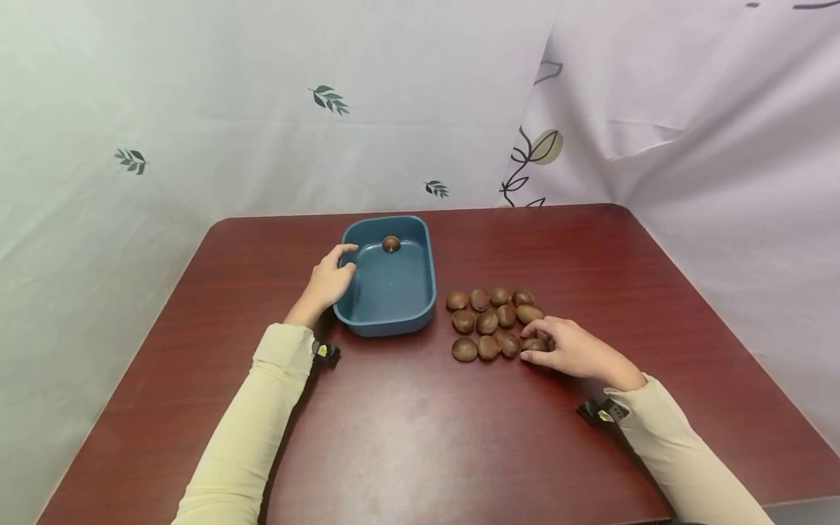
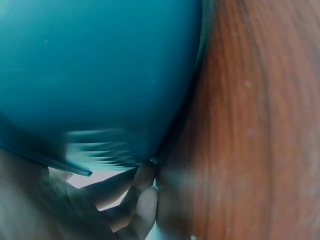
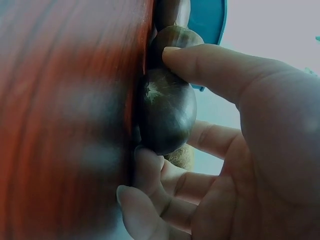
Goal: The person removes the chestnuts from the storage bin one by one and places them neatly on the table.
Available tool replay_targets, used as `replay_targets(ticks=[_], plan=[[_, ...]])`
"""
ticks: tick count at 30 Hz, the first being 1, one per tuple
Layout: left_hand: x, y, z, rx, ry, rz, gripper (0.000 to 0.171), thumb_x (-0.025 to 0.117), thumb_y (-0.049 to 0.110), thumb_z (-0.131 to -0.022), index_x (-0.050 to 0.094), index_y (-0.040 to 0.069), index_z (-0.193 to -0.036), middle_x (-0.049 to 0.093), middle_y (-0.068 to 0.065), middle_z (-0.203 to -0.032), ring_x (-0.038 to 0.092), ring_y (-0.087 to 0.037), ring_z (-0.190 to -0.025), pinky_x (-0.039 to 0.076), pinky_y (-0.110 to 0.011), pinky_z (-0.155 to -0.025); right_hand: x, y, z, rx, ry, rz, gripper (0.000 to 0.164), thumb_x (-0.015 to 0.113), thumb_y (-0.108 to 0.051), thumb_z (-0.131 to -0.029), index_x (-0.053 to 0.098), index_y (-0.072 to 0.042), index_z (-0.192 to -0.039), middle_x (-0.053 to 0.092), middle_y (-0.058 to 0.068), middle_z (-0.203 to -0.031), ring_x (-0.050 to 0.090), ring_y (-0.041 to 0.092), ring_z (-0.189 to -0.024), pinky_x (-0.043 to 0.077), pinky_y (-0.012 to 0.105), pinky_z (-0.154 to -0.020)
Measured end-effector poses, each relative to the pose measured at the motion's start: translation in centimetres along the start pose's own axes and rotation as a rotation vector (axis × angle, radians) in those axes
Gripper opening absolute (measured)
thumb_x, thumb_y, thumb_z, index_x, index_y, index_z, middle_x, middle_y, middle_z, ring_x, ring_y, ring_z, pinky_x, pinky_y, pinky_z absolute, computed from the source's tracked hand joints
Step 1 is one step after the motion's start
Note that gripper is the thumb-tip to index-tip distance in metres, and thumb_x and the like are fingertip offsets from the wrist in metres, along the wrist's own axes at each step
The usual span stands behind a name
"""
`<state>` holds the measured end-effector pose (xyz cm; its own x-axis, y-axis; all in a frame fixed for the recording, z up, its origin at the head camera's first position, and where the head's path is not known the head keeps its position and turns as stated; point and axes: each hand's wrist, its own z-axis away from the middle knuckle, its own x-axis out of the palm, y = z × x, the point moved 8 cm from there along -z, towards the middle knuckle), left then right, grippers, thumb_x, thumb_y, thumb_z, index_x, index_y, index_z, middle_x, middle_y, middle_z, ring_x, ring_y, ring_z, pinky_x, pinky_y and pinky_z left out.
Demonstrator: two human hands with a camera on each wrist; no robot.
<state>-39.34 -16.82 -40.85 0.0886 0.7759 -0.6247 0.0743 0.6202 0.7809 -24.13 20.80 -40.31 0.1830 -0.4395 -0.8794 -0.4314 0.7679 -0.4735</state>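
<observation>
My left hand [image 1: 329,282] grips the left rim of a blue rectangular box [image 1: 387,327], its thumb and index finger reaching over the edge. In the left wrist view, other fingertips [image 2: 146,205] sit low against the outside wall [image 2: 100,90]. One brown chestnut [image 1: 391,243] lies inside, near the far wall. To the box's right, my right hand [image 1: 569,350] bends over the chestnut [image 3: 167,111] at the near right corner of a group. Its thumb [image 3: 200,62] and fingers close around that nut, which is right at the tabletop; the thumb tip overlaps the neighbouring chestnut [image 3: 175,37].
Several more chestnuts [image 1: 487,322] stand in close rows between the box and my right hand. Everything rests on a reddish-brown wooden table [image 1: 407,430] with rounded far corners. Pale cloth [image 1: 262,146] with leaf prints hangs behind and beside it.
</observation>
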Motion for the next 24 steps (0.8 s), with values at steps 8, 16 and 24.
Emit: replay_targets(ticks=[8, 16, 24], plan=[[0.13, 0.12, 0.18, 0.001, 0.0, 0.0, 0.048, 0.042, 0.02, -0.099, 0.045, 0.018, -0.147, 0.041, -0.017, -0.15, 0.042, -0.032, -0.08, 0.036, -0.046, -0.082, 0.14, 0.27, 0.02, 0.013, -0.004, 0.01, 0.025, 0.076, -0.027, -0.087, 0.067, -0.013, -0.106, 0.056, -0.005, -0.085, 0.051, 0.007, -0.073, 0.045, 0.028, -0.065], [0.08, 0.22, 0.16, 0.007, 0.002, 0.002, 0.048, 0.042, 0.02, -0.099, 0.045, 0.018, -0.147, 0.044, -0.018, -0.145, 0.036, -0.029, -0.07, 0.036, -0.045, -0.078, -0.05, 0.1, 0.06, 0.001, 0.014, 0.011, 0.025, 0.076, -0.025, -0.086, 0.067, -0.012, -0.105, 0.056, -0.004, -0.083, 0.051, 0.008, -0.072, 0.045, 0.028, -0.065], [0.13, 0.04, 0.01, 0.007, 0.005, -0.008, 0.047, 0.043, 0.021, -0.1, 0.045, 0.019, -0.147, 0.048, -0.018, -0.141, 0.035, -0.026, -0.065, 0.036, -0.042, -0.073, 0.22, 0.38, 0.06, 0.025, -0.001, 0.009, 0.025, 0.076, -0.028, -0.087, 0.067, -0.013, -0.106, 0.055, -0.005, -0.085, 0.05, 0.008, -0.073, 0.044, 0.028, -0.066]])
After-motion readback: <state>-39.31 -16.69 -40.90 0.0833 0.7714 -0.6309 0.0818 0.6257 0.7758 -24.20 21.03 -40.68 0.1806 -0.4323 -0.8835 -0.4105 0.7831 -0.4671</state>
